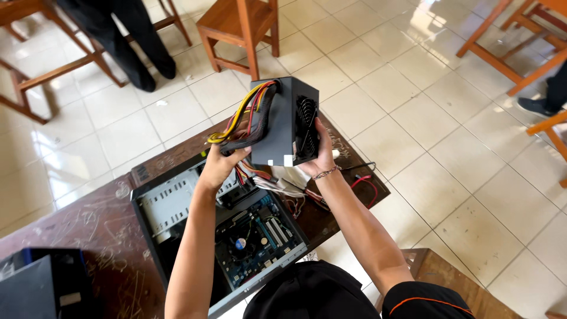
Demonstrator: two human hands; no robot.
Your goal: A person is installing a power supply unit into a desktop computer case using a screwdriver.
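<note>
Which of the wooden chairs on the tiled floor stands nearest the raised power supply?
The wooden chair at top centre, directly beyond the power supply; the others stand at the frame's edges.

Both bare arms were raised and stretched forward, elbows bent. The left hand [217, 167] was turned palm up, its fingers curled closed in a grip. The right hand [322, 155], a thin chain bracelet on its wrist, was clasped shut, thumb upward.

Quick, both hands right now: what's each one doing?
Left hand: closed on the cable bundle.
Right hand: gripping the black power supply, lifted above the open computer case.
</note>
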